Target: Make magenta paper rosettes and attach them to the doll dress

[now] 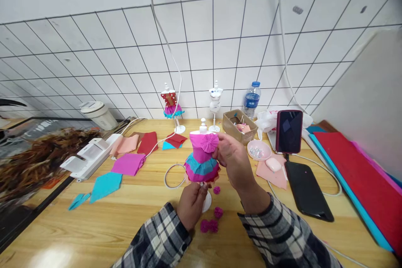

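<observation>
In the head view, a miniature dress form (pixel 197 146) stands upright, dressed in a magenta top and a ruffled magenta and turquoise skirt. My left hand (pixel 192 206) is closed around its stand just beneath the skirt. A pleated pink paper flower (pixel 209 143) lies against the upper right of the bodice. My right hand (pixel 235 163) pinches that flower at its right edge; whether it is fixed to the bodice I cannot tell. Several small magenta paper rosettes (pixel 213 225) lie on the table between my forearms, one of them close to the white base (pixel 206 202).
Behind stand a dressed form (pixel 171 104), a white form (pixel 215 102), a cardboard box (pixel 231 123) and a water bottle (pixel 252 100). To the right are a bead bowl (pixel 256 155), phone (pixel 289 132) and crepe paper (pixel 354 167). Leftward lie paper pieces (pixel 106 186) and a power strip (pixel 89 159).
</observation>
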### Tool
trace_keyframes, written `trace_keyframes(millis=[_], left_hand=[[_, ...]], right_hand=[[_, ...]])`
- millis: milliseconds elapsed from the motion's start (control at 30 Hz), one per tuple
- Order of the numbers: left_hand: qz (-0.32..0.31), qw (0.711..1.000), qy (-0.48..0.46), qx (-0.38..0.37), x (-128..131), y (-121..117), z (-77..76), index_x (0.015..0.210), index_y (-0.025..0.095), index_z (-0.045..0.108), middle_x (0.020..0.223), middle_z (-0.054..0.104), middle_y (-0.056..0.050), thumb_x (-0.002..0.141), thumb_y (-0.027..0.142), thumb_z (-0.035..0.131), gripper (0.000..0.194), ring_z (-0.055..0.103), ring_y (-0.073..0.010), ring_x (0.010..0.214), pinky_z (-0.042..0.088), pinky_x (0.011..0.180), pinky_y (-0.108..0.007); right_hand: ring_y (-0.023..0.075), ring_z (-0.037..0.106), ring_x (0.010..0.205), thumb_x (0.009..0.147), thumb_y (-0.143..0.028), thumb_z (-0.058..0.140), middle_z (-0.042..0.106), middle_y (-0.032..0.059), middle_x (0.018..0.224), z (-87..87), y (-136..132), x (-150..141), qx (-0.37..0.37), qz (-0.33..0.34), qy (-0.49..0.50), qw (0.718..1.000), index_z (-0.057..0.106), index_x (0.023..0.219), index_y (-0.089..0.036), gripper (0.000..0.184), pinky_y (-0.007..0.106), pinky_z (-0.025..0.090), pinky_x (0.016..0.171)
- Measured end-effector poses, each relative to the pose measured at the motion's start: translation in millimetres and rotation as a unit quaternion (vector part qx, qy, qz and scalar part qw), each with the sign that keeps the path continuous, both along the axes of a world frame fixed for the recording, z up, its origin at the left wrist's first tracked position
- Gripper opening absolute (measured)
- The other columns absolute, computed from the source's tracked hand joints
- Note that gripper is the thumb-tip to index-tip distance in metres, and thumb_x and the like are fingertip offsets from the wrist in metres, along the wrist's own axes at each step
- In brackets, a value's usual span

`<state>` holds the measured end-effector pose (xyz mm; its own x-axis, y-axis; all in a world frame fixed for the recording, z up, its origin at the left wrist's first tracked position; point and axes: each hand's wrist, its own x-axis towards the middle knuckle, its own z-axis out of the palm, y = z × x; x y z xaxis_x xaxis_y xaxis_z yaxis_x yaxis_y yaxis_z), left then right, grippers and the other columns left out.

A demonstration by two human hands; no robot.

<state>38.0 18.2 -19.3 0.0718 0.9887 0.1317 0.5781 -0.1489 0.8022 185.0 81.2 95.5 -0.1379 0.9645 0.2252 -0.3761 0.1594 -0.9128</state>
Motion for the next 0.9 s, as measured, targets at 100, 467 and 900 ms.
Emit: trace_keyframes(millis=[100, 467, 900], left_hand=[[-0.012, 1.0, 0.018, 0.014, -2, 2, 0.7, 0.085, 0.016, 0.066, 0.063, 0.063, -0.005, 0.096, 0.05, 0.03, 0.051, 0.059, -0.0177, 0.062, 0.043, 0.059, -0.027], [-0.023, 0.998, 0.041, 0.038, -6, 12, -4.4, 0.097, 0.016, 0.067, 0.085, 0.071, -0.009, 0.097, 0.038, 0.033, 0.04, 0.066, -0.0222, 0.083, 0.048, 0.071, -0.03], [0.006, 1.0, -0.017, 0.025, -7, 70, -7.9, 0.089, 0.017, 0.06, 0.071, 0.06, -0.002, 0.093, 0.039, 0.037, 0.032, 0.057, -0.0155, 0.067, 0.042, 0.062, -0.025]], right_hand=[[0.0055, 0.037, 0.047, 0.076, -0.049, 0.067, 0.049, -0.0056, 0.059, 5.9, -1, 2, -0.03, 0.018, 0.017, 0.999, 0.063, 0.097, -0.016, 0.039, 0.019, 0.031, 0.044], [0.0044, 0.035, 0.047, 0.071, -0.048, 0.07, 0.05, -0.0062, 0.063, 5.6, 5, 4, -0.067, 0.061, 0.0, 0.996, 0.058, 0.095, -0.018, 0.041, 0.018, 0.027, 0.043], [0.0121, 0.051, 0.063, 0.088, -0.032, 0.057, 0.058, -0.0004, 0.072, -86.6, -65, 56, 0.123, -0.042, -0.455, 0.881, 0.065, 0.098, -0.021, 0.017, 0.026, 0.038, 0.06]])
